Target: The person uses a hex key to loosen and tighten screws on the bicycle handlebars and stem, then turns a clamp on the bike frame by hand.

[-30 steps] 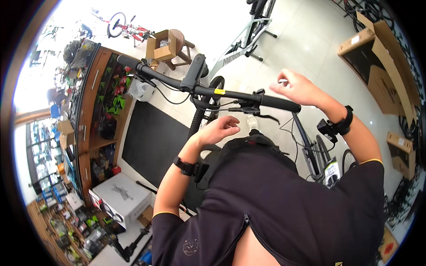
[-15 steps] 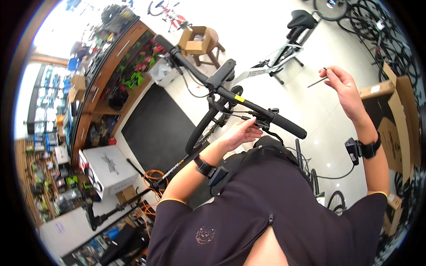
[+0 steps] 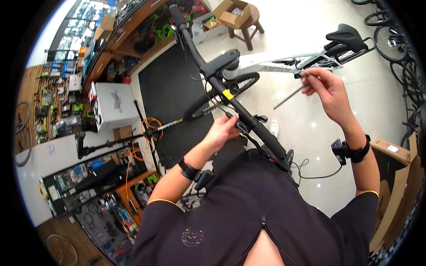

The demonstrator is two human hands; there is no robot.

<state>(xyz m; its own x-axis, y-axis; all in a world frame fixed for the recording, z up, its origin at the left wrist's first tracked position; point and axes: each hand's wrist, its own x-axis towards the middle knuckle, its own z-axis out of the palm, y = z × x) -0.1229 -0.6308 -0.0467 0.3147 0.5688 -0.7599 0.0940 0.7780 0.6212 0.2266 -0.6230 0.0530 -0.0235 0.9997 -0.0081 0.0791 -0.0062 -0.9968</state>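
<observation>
In front of me stands a white bicycle (image 3: 279, 62), its black handlebar (image 3: 237, 106) running diagonally from far left to near right. My left hand (image 3: 220, 133) is closed at the brake lever (image 3: 241, 126), thumb and fingertips pinching its end beside the right-hand grip (image 3: 270, 141). Raised to the right of the bar, my right hand (image 3: 327, 91) holds a thin dark hex key (image 3: 288, 99) between thumb and fingers. The key's long arm points down and left, apart from the bicycle. Part of the key is hidden in the fingers.
A wooden stool (image 3: 248, 27) bearing an open cardboard box (image 3: 232, 14) stands at the back. Opened cartons (image 3: 390, 153) are at right, near parked bicycles (image 3: 392, 44). A black mat (image 3: 164, 88), a white box (image 3: 113, 106) and a stand pole (image 3: 166, 127) lie to the left.
My view has shifted, moving the bicycle rightward in the picture. My left fingers, stretched out before, now pinch at the brake lever. My right hand has come lower and nearer the handlebar, still with the hex key.
</observation>
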